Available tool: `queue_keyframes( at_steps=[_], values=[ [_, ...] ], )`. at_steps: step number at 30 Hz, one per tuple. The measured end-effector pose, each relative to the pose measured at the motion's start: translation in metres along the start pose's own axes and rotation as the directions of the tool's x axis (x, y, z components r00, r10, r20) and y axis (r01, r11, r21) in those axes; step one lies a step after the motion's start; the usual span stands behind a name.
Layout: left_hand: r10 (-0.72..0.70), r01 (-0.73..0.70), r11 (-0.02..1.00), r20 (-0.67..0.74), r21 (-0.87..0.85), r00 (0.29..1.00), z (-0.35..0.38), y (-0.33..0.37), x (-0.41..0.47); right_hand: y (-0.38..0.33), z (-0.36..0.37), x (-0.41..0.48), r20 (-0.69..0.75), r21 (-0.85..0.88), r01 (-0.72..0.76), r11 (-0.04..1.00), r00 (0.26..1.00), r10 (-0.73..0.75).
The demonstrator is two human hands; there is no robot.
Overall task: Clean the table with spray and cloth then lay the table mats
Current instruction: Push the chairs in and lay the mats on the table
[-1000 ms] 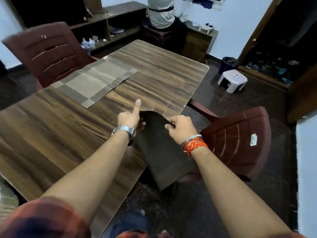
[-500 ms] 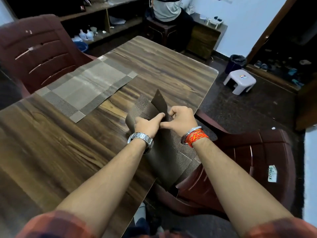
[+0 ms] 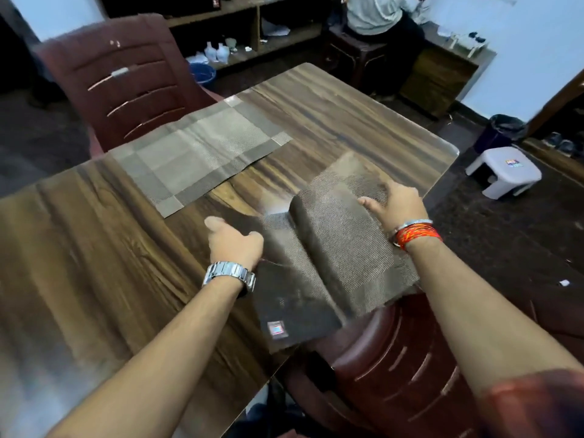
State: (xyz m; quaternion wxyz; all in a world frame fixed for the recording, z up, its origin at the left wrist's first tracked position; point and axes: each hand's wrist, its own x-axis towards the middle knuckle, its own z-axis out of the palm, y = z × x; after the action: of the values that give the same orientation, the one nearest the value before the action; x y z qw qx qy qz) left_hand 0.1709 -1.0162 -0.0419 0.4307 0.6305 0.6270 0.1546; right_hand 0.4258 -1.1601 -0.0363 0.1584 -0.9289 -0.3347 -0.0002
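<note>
On the far side of the wooden table [image 3: 79, 248] a beige-and-brown checked table mat [image 3: 202, 156] lies flat. A second, darker woven mat [image 3: 341, 248] is half unfolded at the table's right edge, a raised crease running down its middle and its near corner hanging over the edge. My left hand [image 3: 234, 245] grips that mat's left flap. My right hand [image 3: 395, 200] holds the right flap near its far edge, fingers spread over the weave. A small label [image 3: 278, 328] shows on the mat's dark underside.
One maroon plastic chair [image 3: 126, 83] stands behind the table's far left side, another [image 3: 395, 358] right beside the near right edge under the mat. A white step stool [image 3: 505, 172] and a dark bin [image 3: 502, 131] are on the floor to the right. A person [image 3: 376, 14] sits at the back.
The folded mat has been carried from the table's edge onto the tabletop. My hands, together at its fold before, have moved apart and are spreading it open.
</note>
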Motion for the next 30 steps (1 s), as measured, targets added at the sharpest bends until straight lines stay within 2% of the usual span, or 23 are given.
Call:
queue_keyframes(
  at_steps=[2, 3, 4, 6, 7, 9, 11, 12, 16, 23, 30],
  values=[
    [-0.001, 0.021, 0.978, -0.095, 0.207, 0.996, 0.008, -0.016, -0.003, 0.001, 0.016, 0.002, -0.014, -0.135, 0.034, 0.990, 0.999, -0.036],
    [0.044, 0.008, 0.938, -0.143, 0.346, 0.989, 0.014, -0.024, -0.006, -0.002, 0.028, -0.003, 0.000, -0.154, 0.056, 0.987, 0.998, -0.056],
    [0.096, -0.024, 0.885, -0.131, 0.464, 0.987, 0.022, -0.032, -0.011, -0.005, 0.040, -0.012, 0.023, -0.152, 0.078, 0.985, 0.997, -0.075],
    [0.148, -0.168, 0.769, 0.084, 0.616, 0.985, 0.043, -0.047, -0.022, -0.014, 0.066, -0.042, 0.146, -0.138, 0.114, 0.984, 0.985, -0.094],
    [0.168, -0.272, 0.713, 0.220, 0.646, 0.961, 0.055, -0.057, -0.025, -0.020, 0.078, -0.061, 0.243, -0.137, 0.113, 0.984, 0.967, -0.077],
    [0.231, -0.496, 0.587, 0.455, 0.639, 0.860, 0.079, -0.073, -0.032, -0.027, 0.100, -0.096, 0.383, -0.131, 0.095, 0.987, 0.923, -0.038],
    [0.281, -0.640, 0.494, 0.589, 0.588, 0.758, 0.100, -0.087, -0.037, -0.031, 0.118, -0.120, 0.444, -0.108, 0.083, 0.991, 0.895, -0.027],
    [0.276, -0.668, 0.467, 0.623, 0.579, 0.732, 0.106, -0.093, -0.038, -0.031, 0.124, -0.127, 0.461, -0.105, 0.079, 0.991, 0.887, -0.022],
    [0.253, -0.652, 0.460, 0.615, 0.602, 0.747, 0.124, -0.097, -0.035, -0.012, 0.136, -0.119, 0.514, -0.074, 0.074, 0.994, 0.857, -0.026],
    [0.184, -0.588, 0.502, 0.586, 0.634, 0.789, 0.143, -0.079, -0.029, 0.022, 0.132, -0.071, 0.526, -0.095, 0.230, 0.969, 0.838, -0.147],
    [0.126, -0.499, 0.592, 0.539, 0.633, 0.833, 0.155, -0.071, -0.026, 0.029, 0.135, -0.044, 0.517, -0.069, 0.317, 0.946, 0.822, -0.238]
  ],
)
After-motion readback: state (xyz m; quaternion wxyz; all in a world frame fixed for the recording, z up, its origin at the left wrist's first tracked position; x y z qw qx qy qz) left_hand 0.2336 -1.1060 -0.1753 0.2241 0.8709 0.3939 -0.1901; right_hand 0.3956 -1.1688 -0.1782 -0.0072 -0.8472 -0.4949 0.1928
